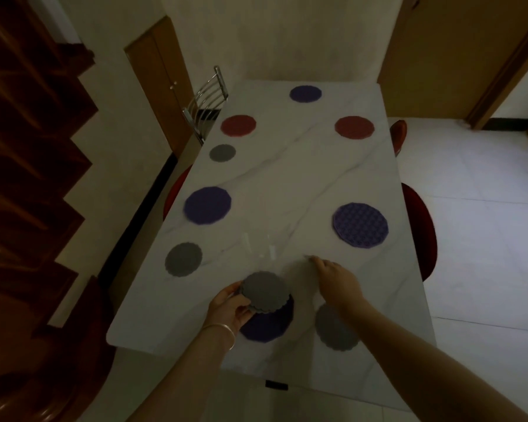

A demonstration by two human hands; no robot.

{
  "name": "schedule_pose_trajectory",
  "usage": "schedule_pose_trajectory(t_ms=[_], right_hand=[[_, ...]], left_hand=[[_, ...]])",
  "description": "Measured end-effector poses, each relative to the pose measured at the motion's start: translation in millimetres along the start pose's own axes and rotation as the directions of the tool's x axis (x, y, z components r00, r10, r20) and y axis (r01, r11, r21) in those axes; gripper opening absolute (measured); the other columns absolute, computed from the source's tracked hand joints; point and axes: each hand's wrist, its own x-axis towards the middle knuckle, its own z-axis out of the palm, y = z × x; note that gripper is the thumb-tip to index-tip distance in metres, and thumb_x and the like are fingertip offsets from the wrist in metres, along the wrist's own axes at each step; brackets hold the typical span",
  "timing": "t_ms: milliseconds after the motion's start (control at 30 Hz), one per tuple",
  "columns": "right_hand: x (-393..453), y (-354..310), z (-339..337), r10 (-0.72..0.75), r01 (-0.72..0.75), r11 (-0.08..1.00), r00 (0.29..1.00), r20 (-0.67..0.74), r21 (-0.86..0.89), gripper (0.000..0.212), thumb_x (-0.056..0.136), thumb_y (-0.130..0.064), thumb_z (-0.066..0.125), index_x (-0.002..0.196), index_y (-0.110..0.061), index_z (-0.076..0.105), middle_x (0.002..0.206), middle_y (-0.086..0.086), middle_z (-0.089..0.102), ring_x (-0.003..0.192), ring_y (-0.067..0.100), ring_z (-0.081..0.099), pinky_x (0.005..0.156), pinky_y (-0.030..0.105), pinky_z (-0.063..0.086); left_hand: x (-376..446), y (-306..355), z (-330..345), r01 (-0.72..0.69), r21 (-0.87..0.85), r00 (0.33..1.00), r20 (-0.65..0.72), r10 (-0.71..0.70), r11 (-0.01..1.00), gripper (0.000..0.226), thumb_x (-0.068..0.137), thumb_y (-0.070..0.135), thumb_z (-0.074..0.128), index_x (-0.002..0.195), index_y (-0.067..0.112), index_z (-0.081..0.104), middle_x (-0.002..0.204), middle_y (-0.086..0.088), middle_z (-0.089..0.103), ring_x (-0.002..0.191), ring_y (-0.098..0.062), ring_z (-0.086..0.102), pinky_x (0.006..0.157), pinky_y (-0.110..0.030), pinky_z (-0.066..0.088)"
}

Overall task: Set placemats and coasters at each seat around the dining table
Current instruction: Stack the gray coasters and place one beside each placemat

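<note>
Coasters: we're mid-way through the grey ones. Left hand (230, 304), low centre of frame, grips a small stack of grey coasters (264, 292), fingers curled under the edge, held just above the purple placemat (270, 325) at the near seat. Right hand (333, 277) reaches out over the table (287, 184) right of centre, fingers extended and relaxed, holding nothing we can make out; dim light, so fingertip contact with the top is unclear.

Placemats look done: purple ones at top centre (305, 93), mid left (207, 205) and mid right (360, 225), red ones upper left (237, 125) and upper right (354, 127).

Grey coasters already down: upper left (222, 152), lower left (183, 259), and one at lower centre-right (336, 327), partly hidden under the right forearm.

By our count the two right-side seats and the far end still lack a coaster.

Next move, our guess: right hand peels one coaster off the stack and sets it beside the mid-right purple mat, near but not overlapping. Needs a clean single-piece pull; the stack is thin and the pieces may stick together.
</note>
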Motion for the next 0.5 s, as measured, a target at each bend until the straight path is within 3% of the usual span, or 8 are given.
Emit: schedule_pose_trajectory(t_ms=[133,267,333,400,500], right_hand=[[-6.4,7.3,-52.4,0.048,-0.014,0.985,0.980,-0.195,0.172,0.052,0.089,0.002,0.047,0.134,-0.024,0.045,0.125,0.006,0.061,0.101,0.021,0.063,0.084,0.031,0.052],[-10.4,33.0,-112.5,0.041,0.023,0.980,0.948,-0.317,0.198,0.039,0.090,-0.003,0.055,0.126,-0.015,0.054,0.112,0.008,0.067,0.094,0.018,0.065,0.082,0.024,0.050],[-4.5,47.1,-132.9,0.199,-0.115,0.957,0.929,-0.313,0.267,0.031,0.093,-0.016,0.054,0.124,-0.013,0.055,0.113,0.006,0.066,0.097,0.014,0.063,0.091,0.020,0.046],[-5.8,67.0,-157.5,0.382,-0.313,0.920,0.847,-0.371,0.234,0.032,0.095,-0.022,0.051,0.126,-0.012,0.054,0.118,0.005,0.065,0.105,0.013,0.062,0.097,0.023,0.046],[-19.0,113.0,-182.5,0.080,0.058,0.954,0.896,-0.437,0.293,0.034,0.093,-0.019,0.056,0.126,-0.015,0.054,0.118,0.005,0.066,0.106,0.016,0.063,0.096,0.032,0.050]], left_hand=[[-0.2,11.1,44.7,0.008,0.049,0.995,0.096,-0.013,0.999,0.028,0.082,-0.018,0.048,0.101,-0.003,0.063,0.073,-0.011,0.074,0.078,-0.029,0.064,0.056,-0.029,0.060],[-5.9,13.0,116.4,-0.036,0.109,0.985,0.174,0.017,0.993,0.031,0.082,-0.016,0.052,0.109,-0.006,0.063,0.089,-0.015,0.070,0.080,-0.029,0.063,0.059,-0.028,0.060],[-10.3,10.7,154.2,-0.052,0.121,0.979,0.202,0.027,0.991,0.032,0.083,-0.017,0.049,0.112,-0.007,0.060,0.090,-0.015,0.066,0.078,-0.030,0.061,0.057,-0.029,0.059],[-14.7,5.5,193.7,-0.065,0.142,0.971,0.238,0.029,0.988,0.033,0.083,-0.019,0.047,0.112,-0.007,0.059,0.088,-0.015,0.065,0.076,-0.031,0.060,0.054,-0.029,0.059],[-16.6,-5.4,248.3,-0.089,0.163,0.965,0.260,0.044,0.983,0.035,0.082,-0.019,0.047,0.114,-0.009,0.058,0.095,-0.021,0.065,0.080,-0.035,0.061,0.061,-0.035,0.060]])
